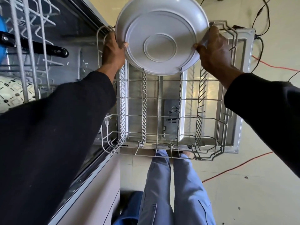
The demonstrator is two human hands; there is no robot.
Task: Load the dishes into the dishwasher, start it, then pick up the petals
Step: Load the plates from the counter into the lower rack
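Fingers of both hands were wrapped round the rim of the white plate, left hand on one side and right hand on the other. The thumbs lay on the underside and the rest were tucked behind where I couldn't see them. Closest in were blue trousers, then the front edge of the lower rack, pulled out over the open dishwasher door. The plate was up on edge at the rack's far end, bottom facing the camera and lower rim down among the tine rows. Couldn't tell if it was actually resting there. Off to the left, the upper rack had a black-handled pan in it. Past the door, black cables trailed across the floor.
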